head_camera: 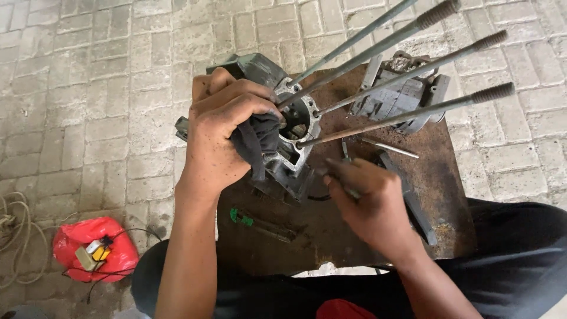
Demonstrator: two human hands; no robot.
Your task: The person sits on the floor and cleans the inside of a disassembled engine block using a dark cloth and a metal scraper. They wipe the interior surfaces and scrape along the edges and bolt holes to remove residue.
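Observation:
My left hand (221, 130) presses a dark rag (260, 142) against a grey metal engine case (292, 147) that stands on a rusty metal plate (437, 177). Several long threaded studs (407, 71) stick up from the case toward the camera. My right hand (369, 204) rests on the plate just right of the case, its fingers closed around a thin dark tool (344, 155) that is mostly hidden. Both hands are smeared with grease.
A second grey engine part (401, 94) lies at the far end of the plate, next to a thin metal rod (390, 147). A green-handled screwdriver (260, 224) lies near me. A red bag (94, 251) with wires and a rope (18, 236) sit on the paving at left.

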